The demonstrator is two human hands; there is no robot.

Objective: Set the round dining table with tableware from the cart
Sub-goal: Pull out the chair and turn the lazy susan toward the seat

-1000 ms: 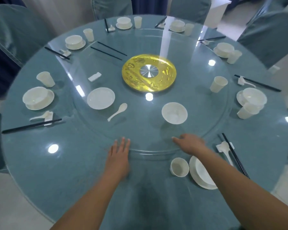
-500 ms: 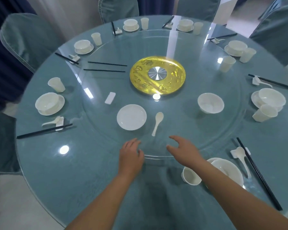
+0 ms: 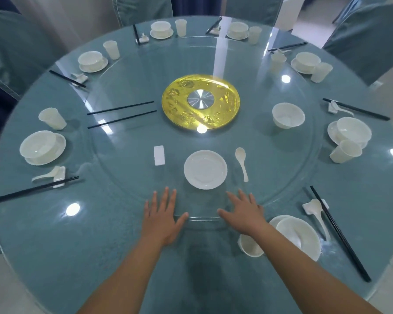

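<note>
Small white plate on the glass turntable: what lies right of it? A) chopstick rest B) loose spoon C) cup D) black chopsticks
B: the loose spoon lies just right of the small white plate, apart from it; the chopstick rest lies on the plate's left.

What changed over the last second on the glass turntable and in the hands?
The turntable turned, carrying the plate, spoon, white rest, loose chopsticks and bowl rightward past the person. Both the left hand and right hand stay flat on its rim, gripping nothing. The outer place settings stayed put.
</note>
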